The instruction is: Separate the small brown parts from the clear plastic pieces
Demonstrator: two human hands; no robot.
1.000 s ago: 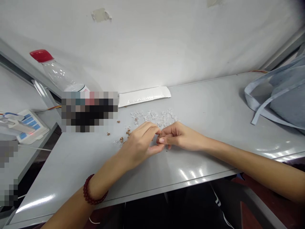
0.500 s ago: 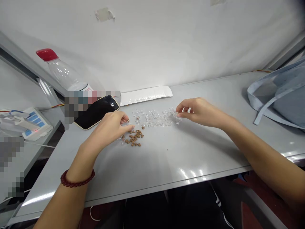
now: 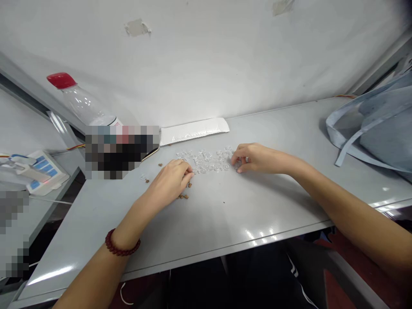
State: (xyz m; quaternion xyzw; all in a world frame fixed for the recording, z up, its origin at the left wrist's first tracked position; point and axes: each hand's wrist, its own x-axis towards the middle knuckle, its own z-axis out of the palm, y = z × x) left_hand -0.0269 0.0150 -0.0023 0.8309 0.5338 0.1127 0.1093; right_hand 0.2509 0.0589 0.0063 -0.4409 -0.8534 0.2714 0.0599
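Many small clear plastic pieces (image 3: 210,162) are spread in a loose patch on the grey table. At the left edge of that patch, my left hand (image 3: 170,180) has thumb and fingers closed in a pinch; whatever is between the tips is too small to make out. Its palm and fingers cover much of a heap of small brown pellets (image 3: 184,197), some showing below and beside the thumb. My right hand (image 3: 255,159) curls its fingers and thumb over the right edge of the clear patch, the fingertips down by the pieces. What they hold is hidden.
A flat white packet (image 3: 195,131) lies along the wall. Left of it are a red-capped bottle (image 3: 80,103) and a partly blurred phone (image 3: 150,153). Stray brown pellets (image 3: 147,181) lie left of my hand. A light blue bag (image 3: 386,124) is at the right, a power strip (image 3: 45,171) far left.
My left hand has moved right, from beside the brown heap to the clear patch's edge, now covering much of the heap. A few pellets lie uncovered at its left. My right hand's fingers curl more.
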